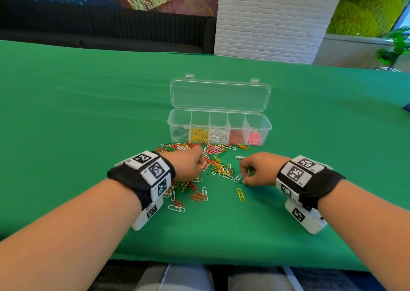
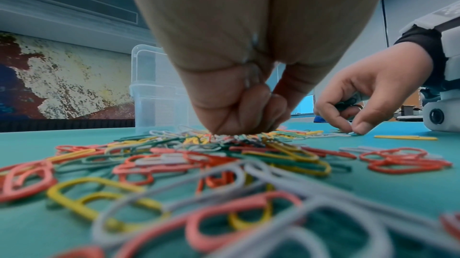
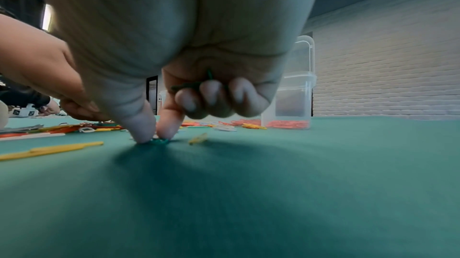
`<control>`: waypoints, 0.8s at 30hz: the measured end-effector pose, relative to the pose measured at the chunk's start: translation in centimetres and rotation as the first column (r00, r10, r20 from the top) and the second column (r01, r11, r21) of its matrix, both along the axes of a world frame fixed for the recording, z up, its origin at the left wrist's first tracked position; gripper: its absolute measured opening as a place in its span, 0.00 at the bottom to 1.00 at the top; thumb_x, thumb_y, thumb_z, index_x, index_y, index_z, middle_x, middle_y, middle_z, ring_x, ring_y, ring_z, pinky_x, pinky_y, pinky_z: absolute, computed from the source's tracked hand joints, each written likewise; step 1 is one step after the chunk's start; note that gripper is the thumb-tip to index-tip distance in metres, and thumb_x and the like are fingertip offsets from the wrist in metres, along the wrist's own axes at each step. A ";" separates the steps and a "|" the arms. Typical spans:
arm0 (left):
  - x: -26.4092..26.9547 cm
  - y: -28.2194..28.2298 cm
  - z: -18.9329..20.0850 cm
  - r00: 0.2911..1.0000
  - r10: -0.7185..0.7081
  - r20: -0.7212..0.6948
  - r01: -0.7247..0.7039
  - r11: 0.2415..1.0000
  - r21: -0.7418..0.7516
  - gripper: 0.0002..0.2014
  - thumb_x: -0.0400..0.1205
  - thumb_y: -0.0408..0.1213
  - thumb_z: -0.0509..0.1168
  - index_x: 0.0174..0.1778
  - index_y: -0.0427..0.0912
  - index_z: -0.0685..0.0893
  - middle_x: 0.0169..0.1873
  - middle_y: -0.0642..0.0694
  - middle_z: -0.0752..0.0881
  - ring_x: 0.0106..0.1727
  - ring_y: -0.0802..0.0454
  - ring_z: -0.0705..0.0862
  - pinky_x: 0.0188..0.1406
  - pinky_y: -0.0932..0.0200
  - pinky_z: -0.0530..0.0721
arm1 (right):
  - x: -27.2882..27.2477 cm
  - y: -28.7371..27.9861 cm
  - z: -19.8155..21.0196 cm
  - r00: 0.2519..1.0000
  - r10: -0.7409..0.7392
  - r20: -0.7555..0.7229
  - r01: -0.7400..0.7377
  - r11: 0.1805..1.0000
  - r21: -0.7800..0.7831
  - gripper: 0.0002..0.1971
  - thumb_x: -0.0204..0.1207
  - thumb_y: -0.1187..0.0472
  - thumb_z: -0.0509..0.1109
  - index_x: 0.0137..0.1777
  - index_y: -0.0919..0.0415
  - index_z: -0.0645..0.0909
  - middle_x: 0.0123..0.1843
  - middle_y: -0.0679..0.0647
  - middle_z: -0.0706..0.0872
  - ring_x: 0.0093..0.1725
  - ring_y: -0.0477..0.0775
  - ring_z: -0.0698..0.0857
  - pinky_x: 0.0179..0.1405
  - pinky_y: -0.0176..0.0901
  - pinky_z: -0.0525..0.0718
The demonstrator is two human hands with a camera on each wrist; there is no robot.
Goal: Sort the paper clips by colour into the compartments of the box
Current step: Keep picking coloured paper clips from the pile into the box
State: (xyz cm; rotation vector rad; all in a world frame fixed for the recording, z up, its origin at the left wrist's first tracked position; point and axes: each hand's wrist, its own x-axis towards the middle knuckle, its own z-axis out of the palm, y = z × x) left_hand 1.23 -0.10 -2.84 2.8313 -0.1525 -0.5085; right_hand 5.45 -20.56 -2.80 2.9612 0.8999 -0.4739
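The clear compartment box (image 1: pixel 267 127) stands open, its lid flat behind it; its compartments hold green, yellow, white, red and pink clips, left to right. In front lies a mixed pile of paper clips (image 1: pixel 218 167). My left hand (image 1: pixel 200 157) is down on the pile, fingers curled, fingertips (image 2: pixel 248 124) bunched on the clips; pale white clips (image 2: pixel 250 80) show inside its fist. To the right of the pile, my right hand (image 1: pixel 243 179) pinches a green clip (image 3: pixel 159 141) flat on the cloth between thumb and forefinger. Its other fingers curl round more green clips (image 3: pixel 191 85).
A green cloth (image 1: pixel 88 113) covers the table. A lone yellow clip (image 1: pixel 240 194) lies just in front of my right hand, and a white one (image 1: pixel 237 177) beside it. Loose red and white clips (image 1: pixel 195 196) trail toward the front of the pile. A dark sofa and a white brick pillar stand behind.
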 end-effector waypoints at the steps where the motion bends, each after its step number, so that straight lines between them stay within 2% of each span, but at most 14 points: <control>1: 0.0 0.0 0.0 1.000 -0.006 -0.006 0.006 1.000 -0.002 0.07 0.84 0.36 0.53 0.57 0.49 0.68 0.44 0.44 0.82 0.36 0.50 0.75 0.35 0.56 0.75 | 0.0 0.0 0.0 1.000 -0.003 -0.008 0.003 1.000 0.004 0.03 0.74 0.56 0.67 0.41 0.50 0.75 0.31 0.43 0.72 0.30 0.41 0.71 0.27 0.33 0.68; 3: 0.0 0.1 0.0 0.999 -0.031 -0.019 0.031 1.000 0.005 0.11 0.84 0.38 0.55 0.63 0.50 0.68 0.49 0.46 0.83 0.41 0.49 0.79 0.40 0.55 0.77 | -0.1 0.1 0.1 0.999 -0.010 -0.037 0.010 1.000 0.005 0.02 0.73 0.58 0.67 0.42 0.51 0.76 0.30 0.43 0.72 0.29 0.40 0.70 0.27 0.33 0.68; 5: 0.0 0.2 0.0 0.999 -0.044 -0.027 0.045 0.999 0.019 0.14 0.84 0.42 0.59 0.65 0.53 0.68 0.51 0.52 0.80 0.46 0.51 0.80 0.45 0.57 0.78 | 0.0 0.1 0.2 0.997 -0.019 -0.076 0.019 1.000 -0.005 0.02 0.73 0.60 0.67 0.41 0.52 0.77 0.30 0.43 0.72 0.28 0.40 0.70 0.26 0.32 0.68; 8: 0.0 0.3 0.1 0.999 -0.043 -0.033 0.043 0.999 0.001 0.14 0.83 0.43 0.61 0.64 0.56 0.70 0.57 0.54 0.78 0.52 0.53 0.81 0.52 0.56 0.80 | -0.1 0.2 0.2 0.994 -0.042 -0.097 0.040 0.999 -0.025 0.08 0.71 0.61 0.68 0.34 0.52 0.74 0.29 0.43 0.73 0.28 0.41 0.70 0.26 0.32 0.68; 12: 0.1 0.3 0.1 0.999 -0.004 -0.039 0.002 0.999 -0.038 0.10 0.83 0.41 0.60 0.58 0.59 0.73 0.53 0.56 0.81 0.50 0.54 0.83 0.50 0.56 0.81 | -0.2 0.1 0.1 0.995 -0.073 -0.063 0.073 0.997 -0.013 0.11 0.72 0.59 0.65 0.30 0.53 0.69 0.29 0.47 0.72 0.28 0.46 0.70 0.26 0.35 0.69; 14: 0.1 0.3 0.1 0.997 0.039 -0.070 -0.047 0.993 -0.108 0.10 0.83 0.35 0.58 0.54 0.56 0.75 0.48 0.53 0.85 0.47 0.55 0.86 0.53 0.54 0.84 | -0.3 0.1 0.2 0.995 -0.083 -0.054 0.084 0.996 0.009 0.11 0.73 0.59 0.62 0.31 0.54 0.66 0.30 0.49 0.70 0.30 0.49 0.69 0.27 0.37 0.67; 17: 0.3 -0.1 0.1 0.993 0.079 -0.086 -0.096 0.972 -0.215 0.17 0.80 0.25 0.50 0.49 0.52 0.76 0.41 0.53 0.83 0.38 0.57 0.83 0.46 0.58 0.82 | -0.2 0.0 0.2 0.996 -0.076 -0.054 0.077 0.997 0.026 0.12 0.74 0.59 0.60 0.31 0.54 0.64 0.30 0.49 0.68 0.31 0.51 0.67 0.28 0.39 0.66; 19: 0.5 -0.2 0.2 0.994 0.078 -0.080 -0.094 0.971 -0.221 0.17 0.80 0.24 0.48 0.45 0.51 0.76 0.38 0.53 0.81 0.35 0.59 0.79 0.40 0.62 0.79 | 0.0 -0.1 0.1 0.996 -0.074 -0.057 0.076 0.997 0.033 0.12 0.75 0.59 0.60 0.31 0.54 0.63 0.30 0.49 0.68 0.32 0.51 0.67 0.28 0.40 0.66; 24: 0.7 0.1 0.2 0.993 0.087 -0.086 -0.103 0.973 -0.206 0.16 0.81 0.25 0.49 0.36 0.50 0.74 0.31 0.53 0.75 0.30 0.57 0.70 0.32 0.64 0.71 | 0.3 0.0 -0.1 0.993 -0.112 -0.048 0.116 0.990 0.083 0.12 0.76 0.61 0.58 0.32 0.54 0.63 0.32 0.49 0.68 0.31 0.49 0.66 0.29 0.39 0.66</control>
